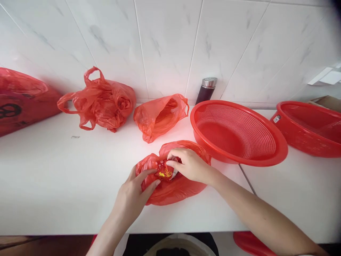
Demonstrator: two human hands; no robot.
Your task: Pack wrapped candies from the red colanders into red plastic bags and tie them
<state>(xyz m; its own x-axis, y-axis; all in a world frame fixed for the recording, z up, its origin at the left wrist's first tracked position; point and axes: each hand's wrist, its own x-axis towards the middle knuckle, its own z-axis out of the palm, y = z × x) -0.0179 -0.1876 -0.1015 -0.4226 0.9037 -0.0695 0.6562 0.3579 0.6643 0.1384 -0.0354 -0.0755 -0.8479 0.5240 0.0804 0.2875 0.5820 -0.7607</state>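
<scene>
A small red packet (165, 171) with yellow and white print lies within the mouth of a red plastic bag (173, 195) on the white table. My right hand (188, 165) is closed on the packet's right side, thumb and fingers pinching it. Its far fingertips are hidden by the packet and the bag. From the left, my left hand (134, 190) reaches over the bag's rim. Its thumb and index finger are apart at the packet's left end; the other fingers are partly hidden by the bag.
Behind stand a slack red bag (151, 124), a bunched red bag (112, 103) and a large red bag (29, 110). To the right are a red colander (239, 160), another red basket (306, 142) and a dark flask (205, 93) by the tiled wall (170, 46).
</scene>
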